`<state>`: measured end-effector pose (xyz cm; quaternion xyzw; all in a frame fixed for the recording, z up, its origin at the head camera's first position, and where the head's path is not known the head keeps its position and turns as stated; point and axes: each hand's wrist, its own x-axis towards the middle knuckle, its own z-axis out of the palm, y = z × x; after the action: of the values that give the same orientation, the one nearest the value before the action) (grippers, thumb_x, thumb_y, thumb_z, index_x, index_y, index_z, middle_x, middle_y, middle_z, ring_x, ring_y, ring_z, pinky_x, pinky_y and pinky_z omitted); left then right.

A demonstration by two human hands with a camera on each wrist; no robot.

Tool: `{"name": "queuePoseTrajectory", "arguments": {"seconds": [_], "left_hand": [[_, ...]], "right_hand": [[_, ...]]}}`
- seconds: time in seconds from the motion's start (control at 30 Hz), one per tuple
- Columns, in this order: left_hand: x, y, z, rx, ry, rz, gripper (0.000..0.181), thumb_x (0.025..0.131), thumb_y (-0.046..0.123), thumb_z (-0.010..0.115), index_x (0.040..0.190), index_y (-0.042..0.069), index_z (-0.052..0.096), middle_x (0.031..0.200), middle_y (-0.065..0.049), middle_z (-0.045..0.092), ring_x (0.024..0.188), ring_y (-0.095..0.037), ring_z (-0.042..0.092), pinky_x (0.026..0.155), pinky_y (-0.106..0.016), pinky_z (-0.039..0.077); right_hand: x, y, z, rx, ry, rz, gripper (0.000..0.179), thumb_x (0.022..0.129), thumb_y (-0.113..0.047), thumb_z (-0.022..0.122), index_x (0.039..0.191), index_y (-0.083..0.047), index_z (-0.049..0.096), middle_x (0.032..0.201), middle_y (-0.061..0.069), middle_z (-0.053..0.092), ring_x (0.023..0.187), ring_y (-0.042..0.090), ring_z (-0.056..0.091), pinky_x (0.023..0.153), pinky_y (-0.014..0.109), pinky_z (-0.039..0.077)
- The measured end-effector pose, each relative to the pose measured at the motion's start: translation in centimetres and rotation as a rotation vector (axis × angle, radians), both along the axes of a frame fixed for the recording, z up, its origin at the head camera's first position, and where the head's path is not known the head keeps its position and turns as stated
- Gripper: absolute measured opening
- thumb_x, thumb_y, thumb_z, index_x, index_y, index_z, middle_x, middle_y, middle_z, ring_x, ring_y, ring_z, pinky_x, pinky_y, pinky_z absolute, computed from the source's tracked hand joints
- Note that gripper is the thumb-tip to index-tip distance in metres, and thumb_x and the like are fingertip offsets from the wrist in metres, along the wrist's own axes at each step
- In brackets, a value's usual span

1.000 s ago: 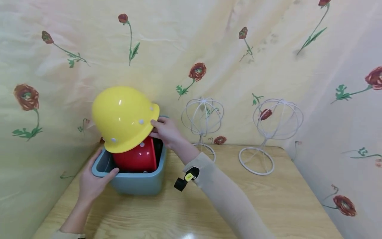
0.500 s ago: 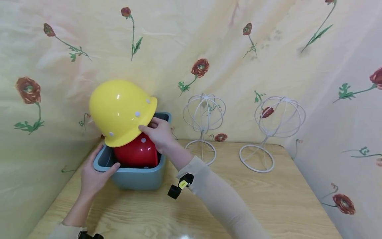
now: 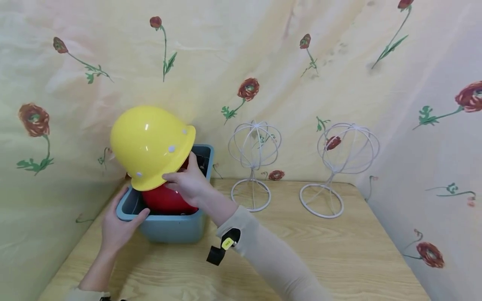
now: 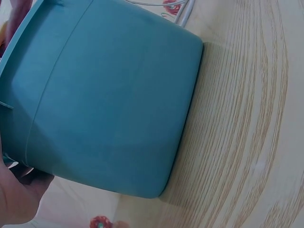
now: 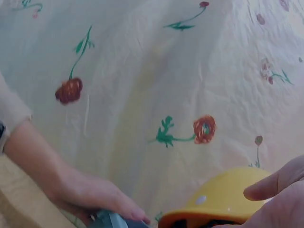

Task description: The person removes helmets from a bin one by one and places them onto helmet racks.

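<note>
A yellow hard hat (image 3: 144,144) leans tilted over the back left of a blue-grey plastic bin (image 3: 171,230). My right hand (image 3: 190,184) pinches its brim, thumb on the outside and the other fingers beneath. Under it a red hard hat (image 3: 165,200) lies inside the bin, partly covered by the yellow one and my right hand. My left hand (image 3: 118,223) grips the bin's front left corner, thumb over the rim. In the left wrist view the bin's side wall (image 4: 114,95) fills much of the picture.
Two white wire stands, a nearer-centre one (image 3: 254,167) and a right one (image 3: 335,167), stand on the wooden table (image 3: 301,251) to the right of the bin. Flower-patterned cloth (image 3: 203,50) closes off the back and both sides.
My right hand has slid along the yellow hard hat's brim toward the front left. The yellow hard hat has shifted slightly left. My left hand keeps its hold on the bin.
</note>
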<state>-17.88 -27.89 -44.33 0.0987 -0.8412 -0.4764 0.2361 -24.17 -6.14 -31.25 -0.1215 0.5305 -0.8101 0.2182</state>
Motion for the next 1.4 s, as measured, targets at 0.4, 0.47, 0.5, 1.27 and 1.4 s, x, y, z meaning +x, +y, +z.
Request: {"name": "queuePoseTrajectory", "arguments": {"seconds": [0.4,0.47,0.5,1.27,1.4], "left_hand": [[0.3,0.2,-0.7,0.013,0.023,0.021,0.089,0.086,0.023,0.088,0.163,0.027,0.044,0.163,-0.009,0.053,0.128,-0.003,0.049,0.097,-0.007,0.036],[0.4,0.3,-0.7,0.013,0.02,0.035,0.088,0.086,0.023,0.088,0.163,0.029,0.045,0.162,-0.007,0.054,0.121,0.008,0.045,0.096,-0.008,0.036],[0.4,0.3,-0.7,0.015,0.019,0.04,0.088,0.086,0.023,0.088,0.162,0.03,0.046,0.162,-0.006,0.054,0.119,0.011,0.043,0.096,-0.008,0.036],[0.0,0.0,-0.2,0.046,-0.01,0.015,0.088,0.09,0.027,0.085,0.165,0.033,0.04,0.166,-0.003,0.048,0.137,-0.018,0.047,0.108,-0.018,0.041],[0.1,0.0,-0.4,0.05,-0.008,-0.002,0.089,0.089,0.025,0.085,0.165,0.028,0.04,0.168,-0.006,0.046,0.144,-0.025,0.045,0.12,-0.035,0.039]], "right_hand": [[1.7,-2.5,-1.7,-0.098,-0.012,-0.248,0.041,0.112,-0.005,0.047,0.151,-0.017,0.043,0.141,0.009,0.061,0.137,0.027,0.063,0.116,0.054,0.049],[1.7,-2.5,-1.7,-0.069,0.0,-0.276,0.034,0.112,-0.01,0.05,0.146,-0.011,0.049,0.14,0.008,0.063,0.136,0.025,0.063,0.116,0.049,0.05],[1.7,-2.4,-1.6,-0.055,0.0,-0.284,0.033,0.112,-0.011,0.052,0.145,-0.009,0.052,0.138,0.008,0.065,0.135,0.025,0.064,0.116,0.047,0.05],[0.0,-1.5,0.0,-0.087,-0.115,-0.124,0.037,0.109,-0.004,0.054,0.146,-0.009,0.054,0.138,0.011,0.068,0.137,0.032,0.064,0.114,0.05,0.05],[0.1,-0.7,-0.1,-0.082,-0.109,-0.104,0.039,0.109,-0.003,0.054,0.147,-0.009,0.053,0.141,0.012,0.066,0.139,0.032,0.062,0.114,0.051,0.049]]}}
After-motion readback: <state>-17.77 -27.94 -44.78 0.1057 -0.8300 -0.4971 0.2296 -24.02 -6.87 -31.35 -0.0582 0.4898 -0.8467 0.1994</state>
